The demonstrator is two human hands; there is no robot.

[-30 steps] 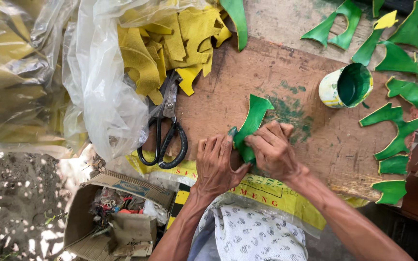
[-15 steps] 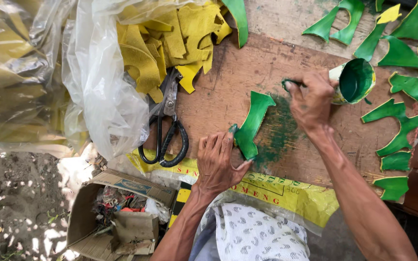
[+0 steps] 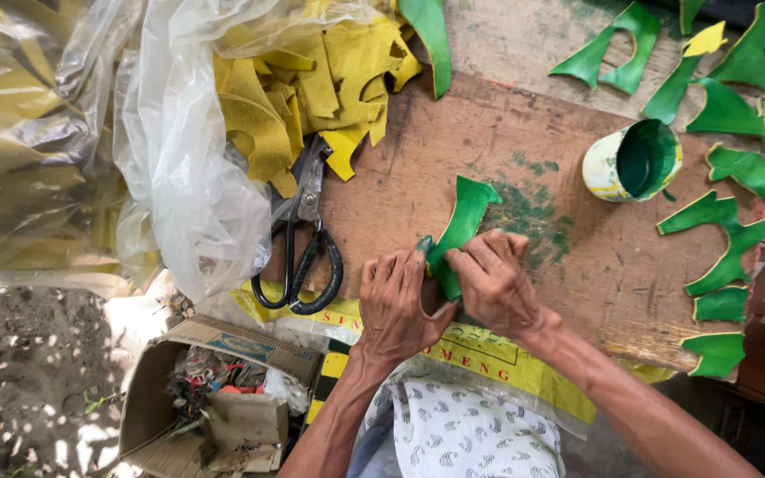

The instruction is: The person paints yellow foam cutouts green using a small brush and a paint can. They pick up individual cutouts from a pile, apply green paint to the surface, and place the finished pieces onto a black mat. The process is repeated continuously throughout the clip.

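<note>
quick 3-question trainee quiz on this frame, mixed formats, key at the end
1. True or false: both hands touch the green curved piece.
2. Multiple choice: the scissors lie (A) left of the left hand, (B) inside the paint can, (C) in the cardboard box.
3. Fill in: the cut pieces beside the clear plastic bag are ____ in colour.

Key
1. True: the left hand and right hand pinch its lower end on the wooden board.
2. A
3. yellow
</note>
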